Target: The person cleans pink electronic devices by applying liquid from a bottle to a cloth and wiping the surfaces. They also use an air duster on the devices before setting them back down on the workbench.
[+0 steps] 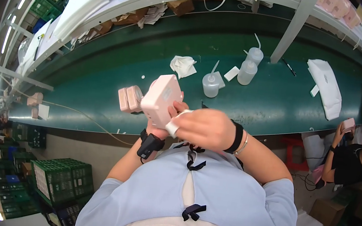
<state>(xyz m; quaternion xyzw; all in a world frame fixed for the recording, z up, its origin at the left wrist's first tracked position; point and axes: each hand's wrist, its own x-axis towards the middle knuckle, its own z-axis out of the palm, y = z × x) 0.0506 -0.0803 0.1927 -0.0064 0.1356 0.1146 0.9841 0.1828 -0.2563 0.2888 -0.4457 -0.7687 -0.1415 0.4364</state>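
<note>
A pale pink boxy device (pixel 160 100) with rounded corners is held up over the green work surface. My left hand (pixel 158 131) grips it from below, with fingers closed around its lower part; the palm is mostly hidden. Pinched in my right hand (pixel 208 128) is a folded white cloth (pixel 172 128), pressed to the lower right side of the device. Just left of it, pink devices (pixel 129 98) of a similar colour stand on the bench, partly behind the held one. Beyond my hands lies a crumpled white cloth (pixel 183 66).
Clear squeeze bottles (pixel 210 86) with thin spouts stand ahead, beside a small white block (pixel 231 73). White sheet material (pixel 324 88) and a pen (pixel 289 67) lie to the right. A metal post (pixel 294 27) supports the shelf. A co-worker (pixel 353 154) holds a pink item at far right. Green crates (pixel 62 179) stand lower left.
</note>
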